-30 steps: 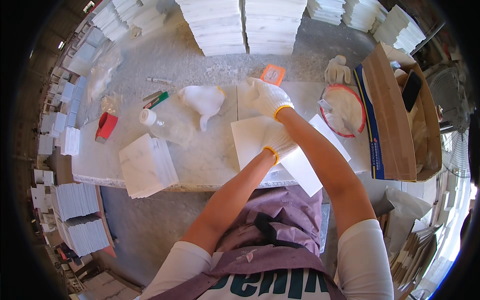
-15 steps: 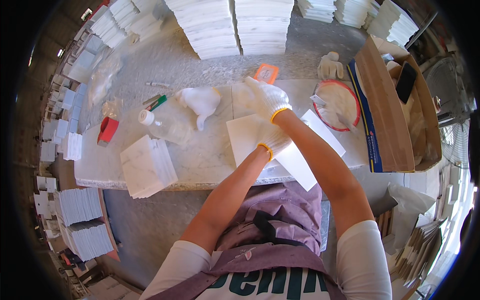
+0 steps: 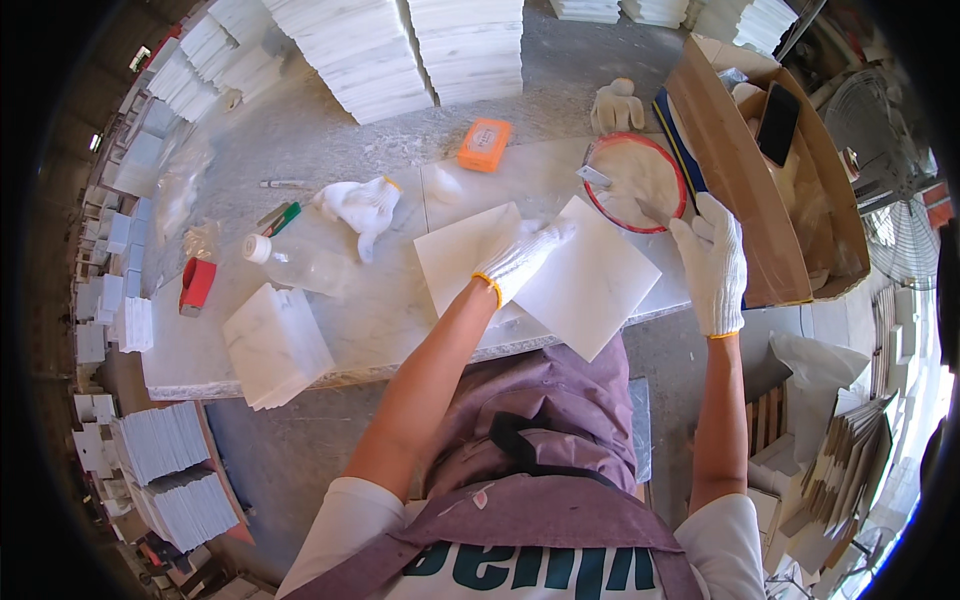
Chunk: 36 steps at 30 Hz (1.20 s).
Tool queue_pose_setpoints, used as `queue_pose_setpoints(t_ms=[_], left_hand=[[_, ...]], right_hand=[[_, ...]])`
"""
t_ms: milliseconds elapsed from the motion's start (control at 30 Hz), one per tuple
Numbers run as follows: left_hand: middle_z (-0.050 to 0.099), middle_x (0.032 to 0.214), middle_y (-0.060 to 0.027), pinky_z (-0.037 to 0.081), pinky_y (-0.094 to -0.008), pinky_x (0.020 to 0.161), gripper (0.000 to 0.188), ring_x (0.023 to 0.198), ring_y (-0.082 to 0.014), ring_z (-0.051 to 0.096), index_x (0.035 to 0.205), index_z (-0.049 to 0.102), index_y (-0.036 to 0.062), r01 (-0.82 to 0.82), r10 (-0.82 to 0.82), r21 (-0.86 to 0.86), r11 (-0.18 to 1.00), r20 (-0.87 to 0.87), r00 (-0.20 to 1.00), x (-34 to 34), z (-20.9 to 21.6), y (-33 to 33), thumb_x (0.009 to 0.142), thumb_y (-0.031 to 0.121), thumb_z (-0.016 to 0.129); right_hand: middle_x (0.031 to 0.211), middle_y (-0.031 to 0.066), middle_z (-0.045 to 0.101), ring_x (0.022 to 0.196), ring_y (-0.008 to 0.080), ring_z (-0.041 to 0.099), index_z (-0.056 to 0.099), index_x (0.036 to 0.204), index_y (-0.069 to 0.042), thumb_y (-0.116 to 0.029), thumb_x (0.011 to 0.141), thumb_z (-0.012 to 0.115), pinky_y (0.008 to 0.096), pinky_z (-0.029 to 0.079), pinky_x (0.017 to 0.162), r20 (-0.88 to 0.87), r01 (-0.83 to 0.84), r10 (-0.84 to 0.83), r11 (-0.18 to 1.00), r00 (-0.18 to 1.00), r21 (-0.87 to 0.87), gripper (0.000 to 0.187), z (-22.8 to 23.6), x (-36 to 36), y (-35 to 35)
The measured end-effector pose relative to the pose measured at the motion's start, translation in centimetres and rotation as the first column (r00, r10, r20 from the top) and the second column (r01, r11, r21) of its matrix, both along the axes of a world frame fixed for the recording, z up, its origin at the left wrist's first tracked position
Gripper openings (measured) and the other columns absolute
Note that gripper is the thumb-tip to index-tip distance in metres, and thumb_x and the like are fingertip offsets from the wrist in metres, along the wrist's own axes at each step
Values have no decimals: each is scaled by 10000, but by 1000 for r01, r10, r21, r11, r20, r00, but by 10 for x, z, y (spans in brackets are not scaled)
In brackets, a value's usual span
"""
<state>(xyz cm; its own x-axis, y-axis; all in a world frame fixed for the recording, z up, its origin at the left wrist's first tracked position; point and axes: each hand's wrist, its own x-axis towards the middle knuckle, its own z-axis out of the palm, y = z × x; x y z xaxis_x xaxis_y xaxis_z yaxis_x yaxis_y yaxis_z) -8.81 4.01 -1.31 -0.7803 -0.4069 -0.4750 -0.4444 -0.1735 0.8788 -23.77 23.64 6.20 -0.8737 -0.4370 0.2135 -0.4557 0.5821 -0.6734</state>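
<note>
My left hand (image 3: 525, 258), in a white knitted glove with a yellow cuff, lies with fingers stretched over two square white marble tiles. One tile (image 3: 592, 285) is turned cornerwise and overlaps the other tile (image 3: 445, 250); its near corner juts past the table edge. To the right, my gloved right hand (image 3: 714, 265) is raised beside a red-rimmed bowl (image 3: 683, 195) of pale powder or paste. Its thumb and fingers are apart, close to a flat pointed blade (image 3: 653, 212) lying in the bowl; whether they touch its end I cannot tell.
Left on the marble table are a stack of tiles (image 3: 275, 345), a clear bottle (image 3: 300, 265), a loose glove (image 3: 362, 212) and a red tape dispenser (image 3: 197, 287). An orange box (image 3: 485, 144) and small white lump (image 3: 447, 185) sit farther back. A cardboard box (image 3: 790, 225) stands right.
My right hand has left the spot near the orange box and moved right to the bowl. The upper tile has turned and lies flatter under my left hand. The view has shifted.
</note>
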Motion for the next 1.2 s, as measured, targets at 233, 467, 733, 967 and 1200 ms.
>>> queue_pose_setpoints(t_ms=[233, 467, 733, 967, 1200], left_hand=[[650, 972, -1, 467, -285, 754, 457, 847, -104, 557, 1235, 642, 39, 6, -7, -26, 1000, -36, 999, 2, -7, -2, 982, 412, 571], [642, 951, 6, 470, -278, 743, 409, 841, -94, 558, 1193, 654, 49, 11, -11, -13, 1000, -10, 1000, 0, -1, -2, 990, 394, 568], [633, 923, 11, 469, -274, 726, 387, 828, -84, 550, 1166, 661, 60, -1, 2, 16, 1000, -27, 1000, 1, -3, -2, 991, 394, 574], [630, 910, 12, 468, -278, 711, 409, 814, -81, 545, 1158, 667, 55, -5, 5, 5, 1000, -12, 1000, 2, 0, -2, 983, 415, 584], [613, 851, 33, 455, -272, 663, 377, 757, -74, 530, 1074, 678, 70, 4, -4, 1, 1000, -13, 1000, 2, -1, -2, 976, 425, 599]], right_hand=[[1274, 234, 606, 1102, 324, 652, 555, 1375, -64, -275, 873, 693, 382, 503, 944, 65, -140, 133, 983, 989, 119, 561, -36, -22, 16], [1096, 203, 699, 1012, 304, 688, 641, 1240, -30, -239, 879, 648, 361, 523, 862, 112, -188, 182, 981, 977, 46, 417, -45, -30, 0], [1077, 186, 709, 970, 327, 683, 703, 1126, -38, -183, 903, 608, 374, 524, 846, -82, -126, 126, 992, 989, 8, 283, -37, -26, 0], [902, 51, 642, 723, 96, 570, 574, 1329, 19, -141, 964, 593, 220, 464, 639, 399, 103, 82, 901, 913, -420, 399, -51, -26, 8], [931, 11, 585, 748, 54, 540, 566, 1285, 16, -158, 1019, 563, 171, 454, 618, 747, 389, 439, 657, 498, -646, 318, -70, -7, 32]])
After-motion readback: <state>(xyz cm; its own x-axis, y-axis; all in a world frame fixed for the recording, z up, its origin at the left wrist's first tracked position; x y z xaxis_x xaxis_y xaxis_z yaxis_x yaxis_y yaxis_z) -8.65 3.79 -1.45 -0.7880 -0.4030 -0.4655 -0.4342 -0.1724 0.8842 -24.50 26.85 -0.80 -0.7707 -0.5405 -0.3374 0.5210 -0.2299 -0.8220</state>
